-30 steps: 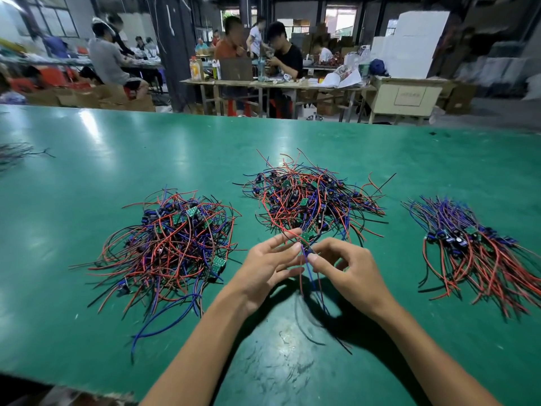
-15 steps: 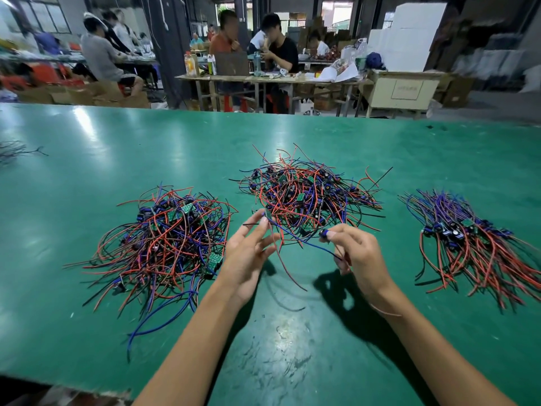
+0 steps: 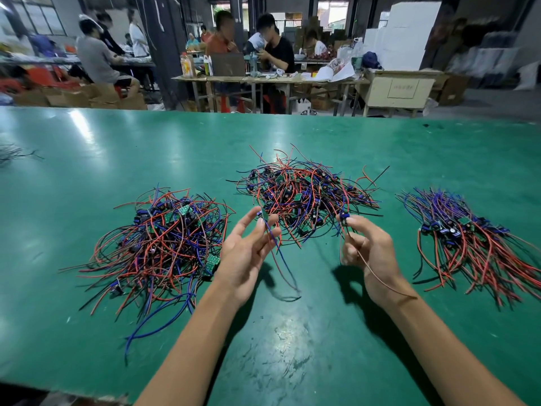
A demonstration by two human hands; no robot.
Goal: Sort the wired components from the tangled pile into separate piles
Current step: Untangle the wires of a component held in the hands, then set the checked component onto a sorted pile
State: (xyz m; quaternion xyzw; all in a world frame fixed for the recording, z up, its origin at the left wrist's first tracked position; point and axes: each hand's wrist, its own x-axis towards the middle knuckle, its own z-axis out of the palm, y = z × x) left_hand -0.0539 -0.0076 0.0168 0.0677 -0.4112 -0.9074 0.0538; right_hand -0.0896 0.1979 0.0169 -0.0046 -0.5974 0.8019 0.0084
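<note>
The tangled pile point(image 3: 304, 194) of red, blue and black wires with small boards sits at the centre of the frame on the green table point(image 3: 117, 148), and your two hands hang just below it, apart from each other. Your right hand point(image 3: 370, 256), right of centre, is raised off the table with the palm turned inward and the fingers curled; thumb and forefinger pinch a small blue-bodied component point(image 3: 345, 218) at its top, and its thin reddish wire trails down across the palm and past the wrist. Your left hand point(image 3: 246, 250), left of centre, is tilted palm up with the fingers spread fairly wide and mostly straight; a second component point(image 3: 261, 213) sits at the fingertips, seemingly nipped between thumb and middle finger, and its blue and dark wires droop to the table between your forearms. Both forearms rise from the bottom edge and lean toward each other. To the left of the frame lies a loose sorted pile point(image 3: 158, 247) in red, blue and black; at the right edge lies a combed pile point(image 3: 474, 241) with its wires running roughly the same way. Beyond the table's far edge, at the top of the frame, people sit at a workbench point(image 3: 263, 79).
</note>
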